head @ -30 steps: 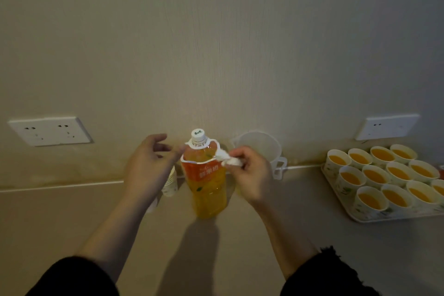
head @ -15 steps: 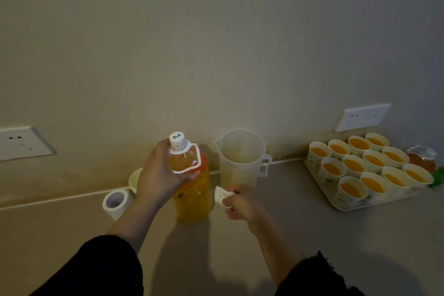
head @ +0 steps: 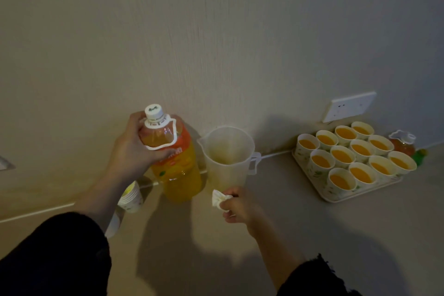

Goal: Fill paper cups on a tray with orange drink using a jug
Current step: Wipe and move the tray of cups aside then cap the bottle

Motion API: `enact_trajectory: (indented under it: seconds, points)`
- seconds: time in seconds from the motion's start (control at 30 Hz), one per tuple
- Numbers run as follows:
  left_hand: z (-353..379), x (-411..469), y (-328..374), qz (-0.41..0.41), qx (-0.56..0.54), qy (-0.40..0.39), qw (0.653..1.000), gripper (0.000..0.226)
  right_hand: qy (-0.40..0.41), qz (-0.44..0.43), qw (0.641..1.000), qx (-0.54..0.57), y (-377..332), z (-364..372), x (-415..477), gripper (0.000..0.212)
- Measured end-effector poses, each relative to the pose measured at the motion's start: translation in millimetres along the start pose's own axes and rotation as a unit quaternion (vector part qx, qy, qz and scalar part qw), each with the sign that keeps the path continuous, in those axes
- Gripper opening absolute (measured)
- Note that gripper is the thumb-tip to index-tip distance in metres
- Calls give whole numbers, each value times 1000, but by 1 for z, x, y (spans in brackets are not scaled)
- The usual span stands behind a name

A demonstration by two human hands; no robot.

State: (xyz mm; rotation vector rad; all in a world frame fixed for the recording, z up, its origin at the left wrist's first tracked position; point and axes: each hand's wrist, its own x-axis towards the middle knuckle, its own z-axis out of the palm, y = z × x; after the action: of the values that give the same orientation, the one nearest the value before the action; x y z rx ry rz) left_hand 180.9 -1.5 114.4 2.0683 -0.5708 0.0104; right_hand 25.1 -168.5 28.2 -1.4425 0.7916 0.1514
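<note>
Apparently pouring is finished: 12 paper cups (head: 342, 155) on the tray (head: 336, 199), well right of both hands, hold drink. The left hand (head: 134, 151) grips the capped bottle (head: 179, 173); the right hand (head: 237, 205) pinches a tissue (head: 217, 199) before the empty jug (head: 225, 158). Refilling needs uncapping.

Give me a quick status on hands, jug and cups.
Left hand grips capped bottle. Right hand pinches tissue. Jug looks empty; cups filled. Nothing in the way.

Head view looks down, close over counter (head: 312, 235).
</note>
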Motion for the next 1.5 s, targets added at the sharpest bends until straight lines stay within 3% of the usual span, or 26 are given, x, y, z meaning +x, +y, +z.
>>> enact_trajectory:
  seconds: [0.2,0.53,0.77,0.93,1.1,1.33,1.5]
  points:
    - [12,17,-17,-7,-13,-61,998,93,10,4,1000,24,0,-10,7,23]
    - [15,21,-37,-18,-9,-71,997,95,-6,8,1000,27,1,-12,16,25]
    - [15,24,-35,-9,33,-60,998,97,-25,5,1000,16,-2,-5,19,23]
    - [6,26,-31,21,145,-27,989,95,-24,0,1000,5,-3,-2,21,25]
    - [7,22,-31,-10,142,-32,989,95,-35,-9,999,7,-4,2,16,20]
    - [-3,-5,-23,-38,100,-20,994,124,-36,-49,998,-3,-11,13,8,16]
    - [-15,-50,-24,-65,136,52,987,109,-41,-73,996,-29,-14,32,-2,13]
